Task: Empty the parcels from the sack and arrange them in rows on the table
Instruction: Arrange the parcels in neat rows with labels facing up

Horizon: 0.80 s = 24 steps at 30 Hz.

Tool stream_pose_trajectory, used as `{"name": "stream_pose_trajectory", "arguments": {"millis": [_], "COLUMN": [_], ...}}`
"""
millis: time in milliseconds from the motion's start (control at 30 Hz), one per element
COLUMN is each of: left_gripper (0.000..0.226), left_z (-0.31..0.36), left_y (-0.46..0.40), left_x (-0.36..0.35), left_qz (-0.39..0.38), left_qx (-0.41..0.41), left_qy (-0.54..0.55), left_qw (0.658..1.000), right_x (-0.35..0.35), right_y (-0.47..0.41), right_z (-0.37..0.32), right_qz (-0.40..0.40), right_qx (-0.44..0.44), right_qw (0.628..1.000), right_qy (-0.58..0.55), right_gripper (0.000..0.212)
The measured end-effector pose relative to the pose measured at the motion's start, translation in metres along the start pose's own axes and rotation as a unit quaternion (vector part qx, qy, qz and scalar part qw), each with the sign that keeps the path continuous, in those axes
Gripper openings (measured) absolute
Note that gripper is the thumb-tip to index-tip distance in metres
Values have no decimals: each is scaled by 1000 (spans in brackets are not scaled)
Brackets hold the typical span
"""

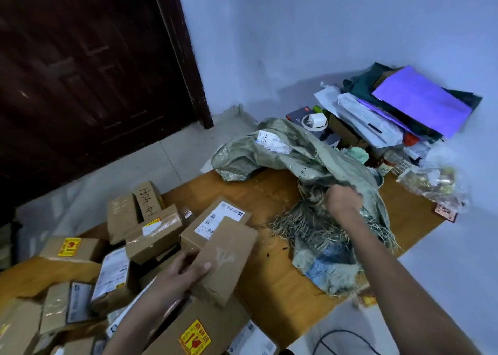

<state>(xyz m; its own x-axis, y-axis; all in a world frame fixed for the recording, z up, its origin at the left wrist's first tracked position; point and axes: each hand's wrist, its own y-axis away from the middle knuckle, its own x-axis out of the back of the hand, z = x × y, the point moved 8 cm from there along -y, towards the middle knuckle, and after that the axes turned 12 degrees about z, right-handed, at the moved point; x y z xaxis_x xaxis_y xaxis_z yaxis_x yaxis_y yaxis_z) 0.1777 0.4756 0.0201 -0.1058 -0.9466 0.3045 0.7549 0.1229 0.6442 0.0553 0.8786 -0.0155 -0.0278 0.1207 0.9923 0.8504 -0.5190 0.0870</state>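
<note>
A grey-green woven sack [291,149] lies crumpled on the wooden table [272,282], with a frayed mouth near the table's right edge. My right hand [342,198] is closed on a bunch of the sack's fabric. My left hand [177,276] grips a plain brown cardboard parcel [229,257], held tilted above the table's left half. Several cardboard parcels [151,233] lie in a loose heap at the left and front. Some carry white shipping labels, and others have yellow fragile stickers. What is inside the sack is hidden.
At the back right stands a pile of papers, a purple folder [423,101], small boxes and a white charger [316,120]. A clear plastic bag [436,184] lies at the right edge. A dark wooden door [89,66] is at the left. The tiled floor [151,163] lies beyond the table.
</note>
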Motion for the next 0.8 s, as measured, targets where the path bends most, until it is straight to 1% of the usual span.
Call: {"name": "stream_pose_trajectory", "arguments": {"millis": [33,67,100,133,167,200,233,300,333,467,567,633,700,733,800], "left_gripper": [73,66,58,50,45,42,41,43,44,40,42,47,58,59,48], "left_z": [-2,-1,-1,-1,0,-1,-3,-9,-12,-35,-70,-96,-121,-131,-147], "left_y": [-2,-5,-7,-9,-11,-14,-15,-14,-14,-5,8,18,29,34,43], "left_x": [7,12,17,23,28,31,36,46,50,82,104,117,133,139,150], "left_qz": [22,41,59,79,97,110,121,138,143,182,201,212,226,230,233], "left_qx": [0,-7,-17,-27,-35,-41,-43,-50,-55,-54,-18,-3,11,17,24], "left_qy": [15,32,46,64,82,101,121,150,159,223,259,279,293,305,342], "left_qw": [1000,999,997,994,991,988,984,978,975,956,945,937,929,924,910], "right_x": [-3,-5,-3,2,8,10,7,-10,-10,19,29,22,12,10,0], "right_y": [3,10,19,32,45,58,70,95,105,140,187,225,265,283,317], "right_z": [5,5,1,-7,-17,-29,-43,-70,-80,-130,-180,-213,-241,-254,-276], "right_qz": [-4,3,26,66,111,135,133,82,65,77,21,-40,-96,-113,-142], "right_qx": [5,21,43,70,98,131,168,233,249,258,291,323,356,375,407], "right_qw": [999,997,995,993,988,982,977,968,961,923,884,863,847,840,835], "right_qy": [51,79,83,70,46,23,3,-55,-98,-276,-364,-386,-383,-375,-342], "right_gripper": [22,34,46,54,55,52,50,43,39,26,24,23,23,25,32]}}
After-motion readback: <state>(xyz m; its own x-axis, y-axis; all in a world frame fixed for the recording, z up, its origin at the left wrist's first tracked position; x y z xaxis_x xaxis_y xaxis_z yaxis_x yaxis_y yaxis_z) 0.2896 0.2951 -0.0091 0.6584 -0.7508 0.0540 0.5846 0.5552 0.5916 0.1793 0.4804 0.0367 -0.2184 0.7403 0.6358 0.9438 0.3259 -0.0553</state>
